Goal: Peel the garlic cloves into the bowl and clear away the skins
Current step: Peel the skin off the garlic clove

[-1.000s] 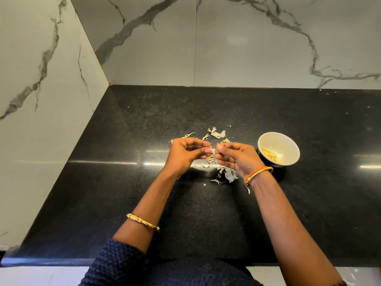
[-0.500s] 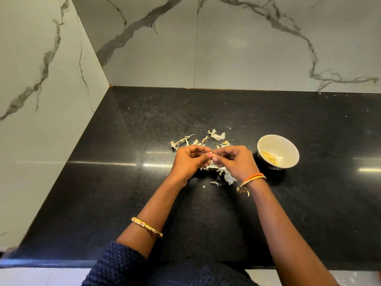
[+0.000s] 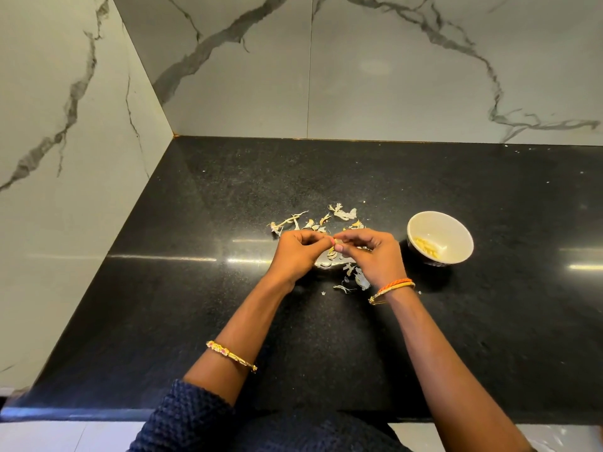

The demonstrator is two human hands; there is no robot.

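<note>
My left hand (image 3: 298, 254) and my right hand (image 3: 372, 256) meet fingertip to fingertip above the black counter (image 3: 195, 305). Both pinch a small garlic clove (image 3: 330, 240), which is almost wholly hidden by the fingers. Pale, papery garlic skins (image 3: 341, 213) lie scattered on the counter behind and under the hands, with more scraps (image 3: 357, 278) just below my right hand. A small white bowl (image 3: 456, 230) stands to the right of my right hand and holds a few peeled yellowish cloves (image 3: 427, 246).
Marble walls (image 3: 391, 76) close the counter at the back and on the left. The counter's front edge (image 3: 81, 414) runs just in front of my body.
Both hands have stayed together on the clove, with small finger shifts. The view has tilted slightly, so the hands sit a little lower in the frame and more skins show behind them.
</note>
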